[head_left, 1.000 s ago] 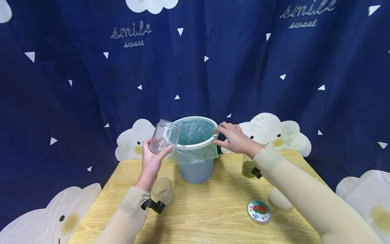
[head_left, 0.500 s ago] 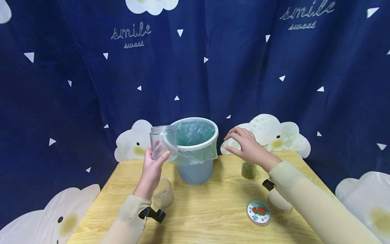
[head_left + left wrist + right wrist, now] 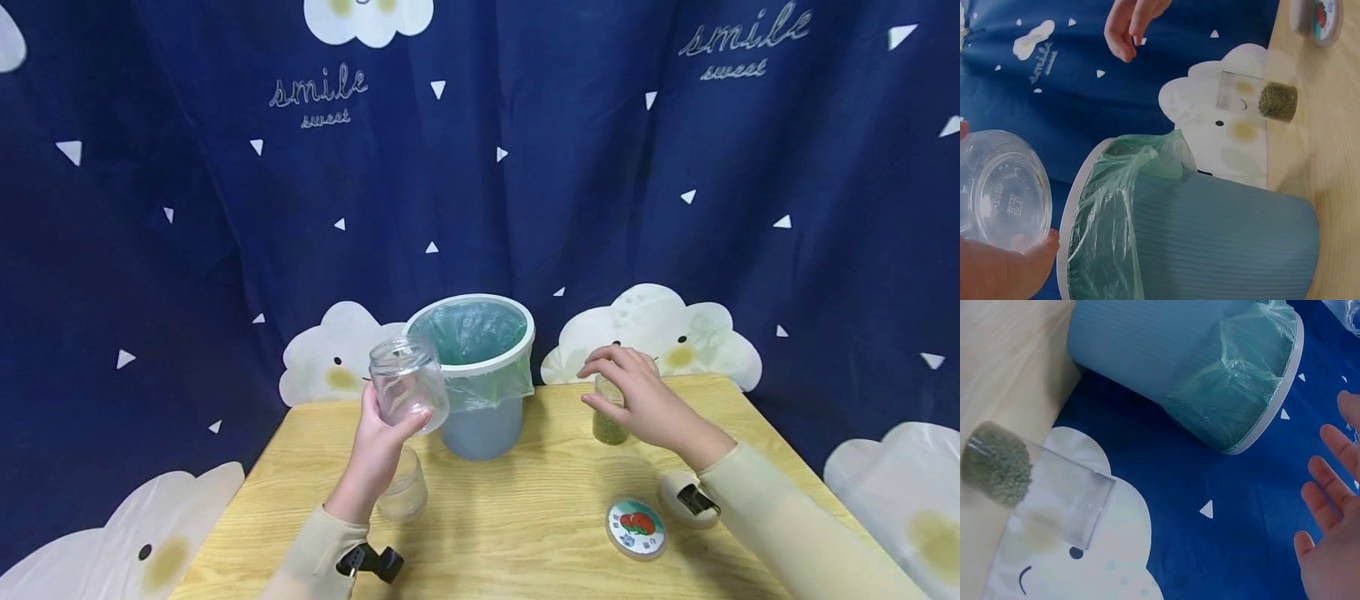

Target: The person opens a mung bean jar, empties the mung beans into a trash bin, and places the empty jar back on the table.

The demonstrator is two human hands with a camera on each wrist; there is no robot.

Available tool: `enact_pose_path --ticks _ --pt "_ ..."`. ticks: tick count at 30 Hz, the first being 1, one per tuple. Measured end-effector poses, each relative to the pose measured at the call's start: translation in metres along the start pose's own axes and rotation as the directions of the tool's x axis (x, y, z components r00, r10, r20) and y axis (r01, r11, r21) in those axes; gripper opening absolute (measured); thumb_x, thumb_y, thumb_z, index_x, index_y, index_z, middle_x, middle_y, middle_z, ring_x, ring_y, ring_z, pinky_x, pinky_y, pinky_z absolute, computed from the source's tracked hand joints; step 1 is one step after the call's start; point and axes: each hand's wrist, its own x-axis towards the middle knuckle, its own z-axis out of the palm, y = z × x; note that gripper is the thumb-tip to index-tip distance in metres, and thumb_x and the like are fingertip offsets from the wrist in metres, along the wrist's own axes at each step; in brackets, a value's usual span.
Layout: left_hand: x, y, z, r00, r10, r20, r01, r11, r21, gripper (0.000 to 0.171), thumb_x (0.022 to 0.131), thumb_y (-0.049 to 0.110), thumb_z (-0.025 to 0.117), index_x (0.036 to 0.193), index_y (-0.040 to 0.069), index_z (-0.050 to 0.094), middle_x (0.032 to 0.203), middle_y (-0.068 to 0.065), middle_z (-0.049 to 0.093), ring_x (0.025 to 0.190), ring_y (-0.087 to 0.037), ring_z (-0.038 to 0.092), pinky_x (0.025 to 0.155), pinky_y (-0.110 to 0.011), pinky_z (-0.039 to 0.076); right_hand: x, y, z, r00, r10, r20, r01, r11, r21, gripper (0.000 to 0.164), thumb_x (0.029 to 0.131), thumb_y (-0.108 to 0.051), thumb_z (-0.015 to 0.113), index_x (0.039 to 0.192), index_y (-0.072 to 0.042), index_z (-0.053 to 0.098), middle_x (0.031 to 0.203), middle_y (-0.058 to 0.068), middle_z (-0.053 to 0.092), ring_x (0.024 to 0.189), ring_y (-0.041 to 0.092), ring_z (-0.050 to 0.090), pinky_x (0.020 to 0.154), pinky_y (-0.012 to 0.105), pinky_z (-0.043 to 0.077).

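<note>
My left hand [image 3: 384,446] grips a clear, empty-looking jar [image 3: 408,387] without a lid. The jar is held tilted in the air, in front of the left rim of the bin, and its base [image 3: 1013,200] faces the left wrist camera. My right hand [image 3: 641,400] is in the air with fingers spread and holds nothing. Behind that hand stands a clear jar with green granules [image 3: 1004,462] in its lower part, partly hidden in the head view. The blue-grey bin [image 3: 482,429] has a white rim and a green liner [image 3: 1110,231] folded over it.
Another clear jar [image 3: 405,492] stands on the wooden table [image 3: 517,533] near my left forearm. A round lid with a tomato picture [image 3: 636,529] lies at the front right, beside a pale lid [image 3: 678,492] partly under my right wrist. A blue curtain [image 3: 480,192] hangs behind.
My right hand has let go of the bin's rim and moved right, toward the jar of granules. My left hand has lowered its jar slightly and turned it.
</note>
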Motion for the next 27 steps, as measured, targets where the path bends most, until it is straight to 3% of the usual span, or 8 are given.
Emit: enact_pose_path --ticks 9,14,20,27 --pt "-0.02 -0.016 0.0 1.0 -0.014 -0.027 0.019 0.973 0.23 0.081 0.074 0.0 0.077 0.139 0.013 0.03 0.135 -0.008 0.049 0.124 -0.02 0.048 0.103 -0.033 0.04 -0.04 -0.004 -0.003 1.0 -0.021 -0.015 0.02 1.0 -0.014 0.035 0.08 -0.02 0.079 0.11 -0.024 0.062 0.119 -0.001 0.056 0.115 0.023 0.046 0.095 0.05 0.029" --pt "-0.028 -0.028 0.0 0.999 -0.028 -0.02 0.032 0.97 0.241 0.086 0.072 0.0 0.08 0.141 0.013 0.03 0.135 -0.007 0.05 0.125 -0.019 0.047 0.104 -0.031 0.039 -0.057 -0.006 -0.002 1.0 -0.017 -0.026 0.016 0.999 -0.031 0.036 0.079 -0.019 0.079 0.11 -0.024 0.063 0.118 -0.003 0.056 0.111 0.022 0.047 0.091 0.046 0.03" --pt "-0.036 -0.042 -0.002 0.998 -0.06 -0.011 0.061 0.968 0.244 0.091 0.07 0.001 0.081 0.143 0.014 0.028 0.137 -0.01 0.051 0.127 -0.027 0.049 0.103 -0.032 0.039 -0.071 -0.011 0.0 1.0 0.004 0.005 -0.004 0.999 -0.048 0.037 0.08 -0.022 0.078 0.112 -0.026 0.061 0.12 -0.005 0.055 0.114 0.018 0.048 0.093 0.045 0.032" --pt "-0.044 -0.055 -0.004 0.997 -0.07 0.03 0.059 0.96 0.274 0.092 0.069 0.003 0.083 0.14 0.01 0.024 0.138 -0.016 0.046 0.128 -0.034 0.047 0.102 -0.033 0.042 -0.083 -0.016 0.007 0.999 -0.013 0.034 0.015 0.998 -0.061 0.04 0.08 -0.024 0.078 0.116 -0.028 0.06 0.12 -0.009 0.056 0.109 0.012 0.056 0.089 0.04 0.047"
